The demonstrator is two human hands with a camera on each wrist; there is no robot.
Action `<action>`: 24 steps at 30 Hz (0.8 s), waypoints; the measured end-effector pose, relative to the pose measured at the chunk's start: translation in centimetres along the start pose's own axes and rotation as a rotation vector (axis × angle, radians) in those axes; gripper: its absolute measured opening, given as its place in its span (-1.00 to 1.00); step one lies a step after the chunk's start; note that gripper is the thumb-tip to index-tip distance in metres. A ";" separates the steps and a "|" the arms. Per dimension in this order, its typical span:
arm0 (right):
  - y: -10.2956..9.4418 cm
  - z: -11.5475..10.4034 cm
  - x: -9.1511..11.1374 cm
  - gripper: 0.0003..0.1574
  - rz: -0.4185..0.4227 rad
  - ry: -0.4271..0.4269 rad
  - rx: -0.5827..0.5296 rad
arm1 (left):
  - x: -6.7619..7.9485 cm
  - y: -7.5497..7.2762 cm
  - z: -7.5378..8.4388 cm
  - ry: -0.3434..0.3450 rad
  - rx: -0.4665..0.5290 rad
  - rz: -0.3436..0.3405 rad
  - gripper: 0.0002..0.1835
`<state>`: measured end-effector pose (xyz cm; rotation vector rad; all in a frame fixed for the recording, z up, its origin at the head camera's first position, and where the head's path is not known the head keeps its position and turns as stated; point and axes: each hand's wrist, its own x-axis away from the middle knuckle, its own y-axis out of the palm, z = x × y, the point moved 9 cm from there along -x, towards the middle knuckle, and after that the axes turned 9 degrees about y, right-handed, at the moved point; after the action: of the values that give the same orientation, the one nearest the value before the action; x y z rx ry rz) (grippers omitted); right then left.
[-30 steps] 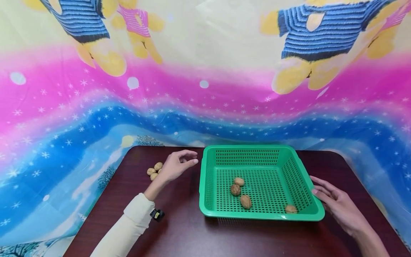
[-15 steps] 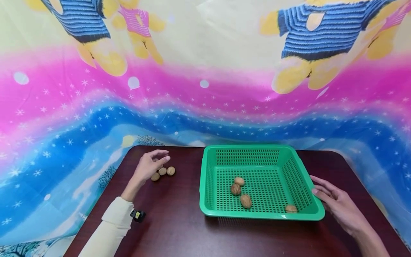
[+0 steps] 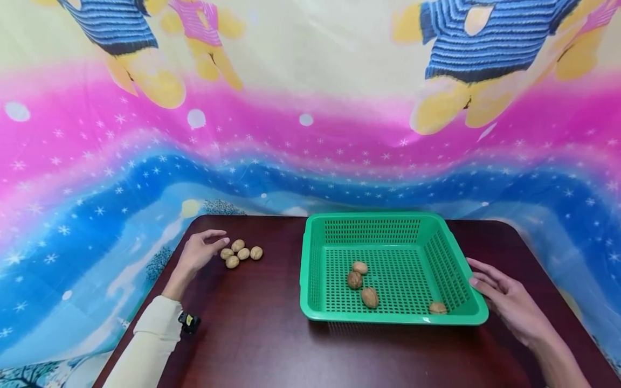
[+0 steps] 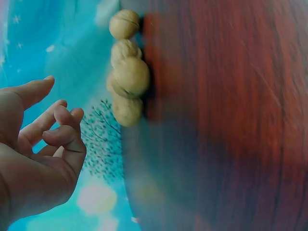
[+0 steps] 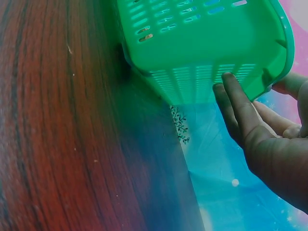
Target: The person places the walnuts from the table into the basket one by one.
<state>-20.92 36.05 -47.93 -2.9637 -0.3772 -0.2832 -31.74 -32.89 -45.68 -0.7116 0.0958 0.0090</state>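
Observation:
Several walnuts lie in a loose cluster on the left part of the table; they also show as a column of walnuts in the left wrist view. Just left of them is my left hand, fingers loosely bent, thumb apart, nothing held. A green plastic basket with slotted walls stands right of centre. Inside it, three walnuts sit near the middle and another walnut by the front right corner. My right hand holds the basket's right rim, thumb at the edge, fingers against the outer wall.
The dark red-brown table has rounded back corners. Behind it hangs a colourful cloth with bears and snowflakes, reaching down past the table's sides. A small black device is strapped at the left wrist.
My left hand has moved left, away from the basket and past the walnuts, so the whole cluster now shows. The right hand keeps its place at the basket, and the head view has tilted slightly.

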 end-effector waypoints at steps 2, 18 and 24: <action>0.1 -0.1 -0.1 -0.24 -0.001 -0.003 -0.005 | 0.0 0.0 -0.7 -0.021 -0.007 -0.012 -0.48; -0.1 0.1 0.0 -0.24 0.006 0.014 -0.017 | 0.2 1.2 -3.4 -0.067 -0.051 -0.077 -0.50; 0.1 0.0 0.0 -0.25 -0.002 0.013 -0.025 | 0.6 1.9 -4.0 -0.078 -0.065 -0.080 -0.55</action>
<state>-20.87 36.01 -47.97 -2.9850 -0.3771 -0.3100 -31.51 -34.10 -49.98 -0.7785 -0.0073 -0.0365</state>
